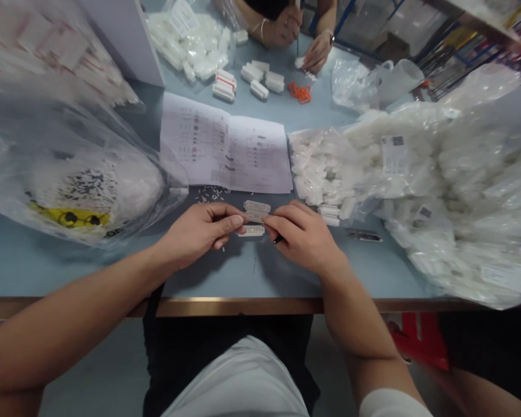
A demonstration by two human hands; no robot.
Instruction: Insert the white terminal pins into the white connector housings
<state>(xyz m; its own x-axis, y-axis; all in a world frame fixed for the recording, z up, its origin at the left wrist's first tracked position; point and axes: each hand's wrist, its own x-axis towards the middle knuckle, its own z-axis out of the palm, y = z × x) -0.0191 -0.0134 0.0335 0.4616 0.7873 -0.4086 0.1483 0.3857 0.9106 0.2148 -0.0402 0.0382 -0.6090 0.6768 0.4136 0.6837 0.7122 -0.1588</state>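
My left hand (210, 229) is closed, with thumb and forefinger pinching the left end of a slim white plastic piece (255, 216) with small slots. Closed round a thin black-ended tool (278, 238), my right hand (303, 234) has its fingertips at the right end of the same piece. What kind of tool it is cannot be made out. Similar white slotted pieces lie just beyond (257, 205) and just below (252, 231) the held one. Tiny white and dark bits (210, 194) are scattered beyond my left hand.
Printed sheets (225, 145) lie ahead. Clear bags of white parts (330, 168) crowd the right; a bag of small black-and-white bits (90, 191) stands left. Across the table, a co-worker's hands (316, 53) work near white blocks (260, 75) and orange pieces (300, 92).
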